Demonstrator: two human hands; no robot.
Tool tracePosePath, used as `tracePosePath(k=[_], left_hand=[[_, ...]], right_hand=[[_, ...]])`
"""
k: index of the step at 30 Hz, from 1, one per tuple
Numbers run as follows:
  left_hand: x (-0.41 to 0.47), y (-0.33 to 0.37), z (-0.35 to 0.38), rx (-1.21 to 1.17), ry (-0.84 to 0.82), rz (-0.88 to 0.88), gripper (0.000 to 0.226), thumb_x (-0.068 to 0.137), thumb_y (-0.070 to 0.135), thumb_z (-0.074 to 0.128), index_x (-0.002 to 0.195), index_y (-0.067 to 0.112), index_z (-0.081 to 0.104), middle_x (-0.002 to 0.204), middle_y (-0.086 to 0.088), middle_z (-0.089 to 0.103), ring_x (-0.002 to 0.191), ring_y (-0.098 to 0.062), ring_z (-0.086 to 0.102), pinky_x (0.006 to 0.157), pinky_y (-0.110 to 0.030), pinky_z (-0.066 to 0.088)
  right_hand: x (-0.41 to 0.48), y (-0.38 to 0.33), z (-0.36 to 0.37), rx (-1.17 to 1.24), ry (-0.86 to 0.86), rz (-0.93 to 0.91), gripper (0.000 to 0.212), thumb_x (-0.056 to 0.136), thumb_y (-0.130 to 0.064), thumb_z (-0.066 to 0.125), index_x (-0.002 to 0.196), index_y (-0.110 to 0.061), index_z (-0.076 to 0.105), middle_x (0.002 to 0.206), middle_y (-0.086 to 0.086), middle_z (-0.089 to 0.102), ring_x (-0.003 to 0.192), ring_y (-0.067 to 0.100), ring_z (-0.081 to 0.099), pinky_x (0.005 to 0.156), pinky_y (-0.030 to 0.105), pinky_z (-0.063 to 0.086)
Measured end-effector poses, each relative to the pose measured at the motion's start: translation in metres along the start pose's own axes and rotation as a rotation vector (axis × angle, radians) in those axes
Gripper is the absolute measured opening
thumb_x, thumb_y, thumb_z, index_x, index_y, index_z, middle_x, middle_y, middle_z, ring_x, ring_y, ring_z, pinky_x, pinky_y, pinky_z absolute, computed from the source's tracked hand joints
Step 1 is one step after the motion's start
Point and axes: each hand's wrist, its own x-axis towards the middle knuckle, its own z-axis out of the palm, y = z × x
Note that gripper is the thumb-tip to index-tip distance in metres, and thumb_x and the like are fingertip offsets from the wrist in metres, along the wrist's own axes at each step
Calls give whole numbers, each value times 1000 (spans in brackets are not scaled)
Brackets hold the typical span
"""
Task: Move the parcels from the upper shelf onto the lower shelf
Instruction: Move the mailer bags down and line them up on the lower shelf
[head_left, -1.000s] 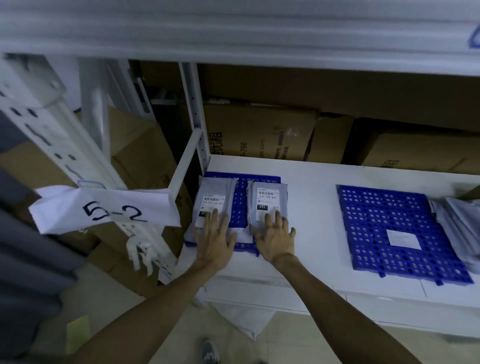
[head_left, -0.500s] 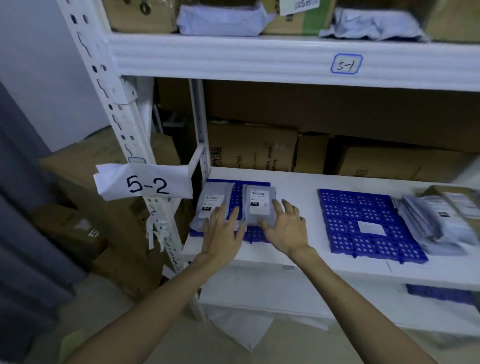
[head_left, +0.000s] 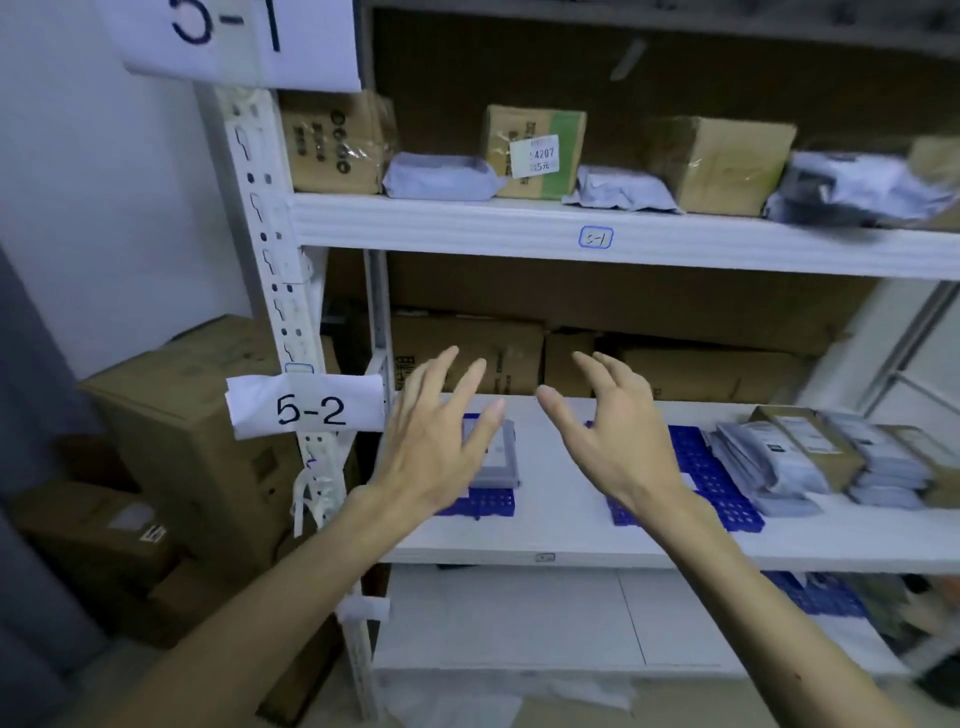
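Up come our left hand (head_left: 436, 441) and right hand (head_left: 618, 441) off the grey parcel (head_left: 500, 460) on the lower shelf (head_left: 561, 540)'s blue mat (head_left: 483, 503), hovering side by side, fingers (head_left: 440, 371) spread wide and holding nothing, while more parcels (head_left: 441, 176) sit on the upper shelf (head_left: 467, 223) at twelve o'clock.

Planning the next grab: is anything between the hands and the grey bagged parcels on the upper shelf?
Nothing visible. The left hand and right hand hover open and empty before the lower shelf; the grey parcels lie at the upper shelf's front edge, ahead of the cardboard boxes, with open air between.
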Motion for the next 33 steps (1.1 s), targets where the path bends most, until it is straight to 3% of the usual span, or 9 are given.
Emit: tracePosePath(k=[4, 10, 20, 28, 33], left_hand=[[21, 32, -46, -1, 131, 113, 63, 94, 61, 23, 145, 26, 39, 154, -2, 29, 142, -18, 22, 112, -43, 30], [74, 69, -77, 118, 225, 139, 65, 93, 62, 24, 144, 25, 39, 154, -7, 27, 139, -23, 26, 111, -47, 32], [167, 87, -95, 228, 378, 40, 54, 98, 54, 33, 138, 19, 45, 146, -8, 38, 135, -26, 34, 104, -49, 38], [222, 45, -90, 435, 218, -146, 56, 97, 55, 35, 137, 18, 48, 143, -16, 37, 131, -34, 34, 102, -50, 35], [244, 26, -88, 443, 110, -193, 61, 95, 61, 32, 138, 20, 47, 140, -17, 40, 129, -35, 36, 102, -51, 35]], right_hand=[[12, -14, -47, 5, 124, -71, 62, 91, -58, 44, 142, -24, 41, 147, -1, 41, 136, 16, 32, 109, 38, 30], [63, -10, -92, -50, 236, -120, 63, 92, -57, 45, 143, -20, 41, 146, 6, 42, 135, 22, 35, 107, 41, 32], [171, 11, -133, -76, 274, -186, 60, 92, -51, 45, 141, -16, 40, 140, 9, 45, 128, 31, 39, 100, 44, 35], [231, 11, -107, -203, 78, -64, 55, 94, -50, 40, 135, -14, 44, 137, 15, 45, 126, 36, 40, 99, 50, 33], [254, 6, -92, -317, 57, 27, 58, 93, -55, 38, 131, -14, 48, 134, 16, 48, 124, 36, 42, 98, 49, 34]])
